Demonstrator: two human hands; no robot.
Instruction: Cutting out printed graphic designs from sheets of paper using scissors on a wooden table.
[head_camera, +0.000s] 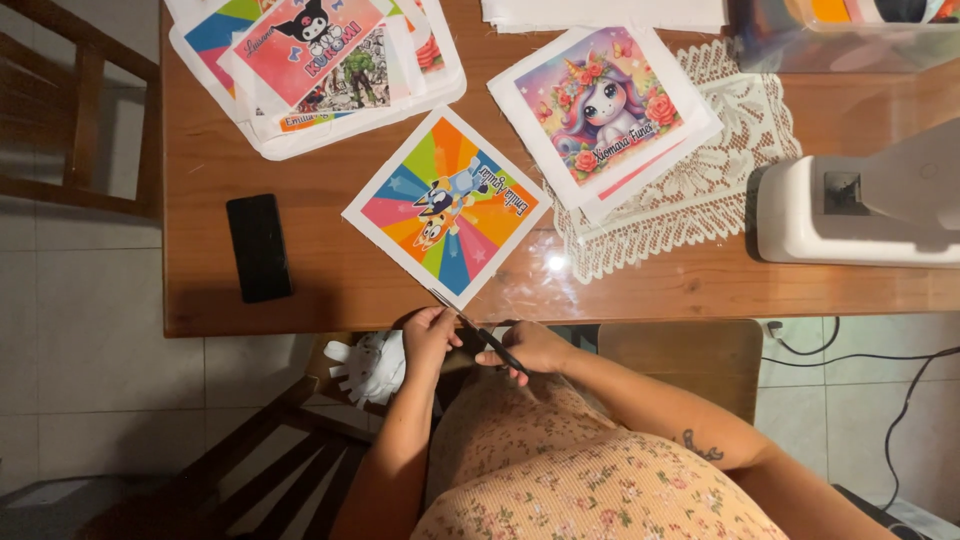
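A square fabric print with rainbow rays and cartoon dogs (447, 205) lies tilted on the wooden table (330, 280), its near corner over the front edge. My left hand (428, 335) pinches that corner just below the edge. My right hand (530, 347) grips dark-handled scissors (480, 333), their blades pointing up-left at the same corner, right beside my left fingers.
A black phone (259, 247) lies at the left. Stacks of printed squares (320, 60) sit at the back left; a unicorn print (600, 105) rests on a lace doily (700, 190). A white sewing machine (870, 205) stands at the right. White fabric scraps (370, 365) lie on a chair below.
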